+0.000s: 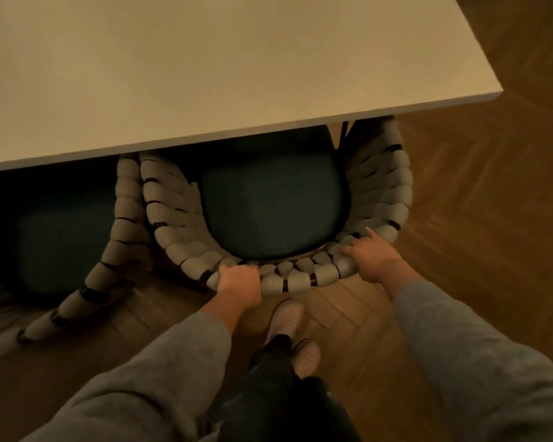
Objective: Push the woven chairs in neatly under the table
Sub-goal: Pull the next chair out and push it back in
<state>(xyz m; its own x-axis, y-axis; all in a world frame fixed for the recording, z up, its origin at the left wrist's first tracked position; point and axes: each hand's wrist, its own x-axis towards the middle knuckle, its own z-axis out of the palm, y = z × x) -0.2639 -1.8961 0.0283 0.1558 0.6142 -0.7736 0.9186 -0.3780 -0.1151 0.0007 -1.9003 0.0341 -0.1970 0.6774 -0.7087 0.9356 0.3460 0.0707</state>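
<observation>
Woven chair (384, 193) by the table (205, 74) corner, part-way in, both my hands on its back rim.

My left hand (238, 282) is curled round the rim; my right hand (374, 260) lies flatter on it, fingers spread, the two hands well apart; the front of the dark cushion (268, 205) sits under the table edge; the second woven chair (126, 199), further from the corner, touches this one and stands further out from the table; I judge this is the push-in step; next comes an even, straight shove from both hands, then the neighbour.
</observation>
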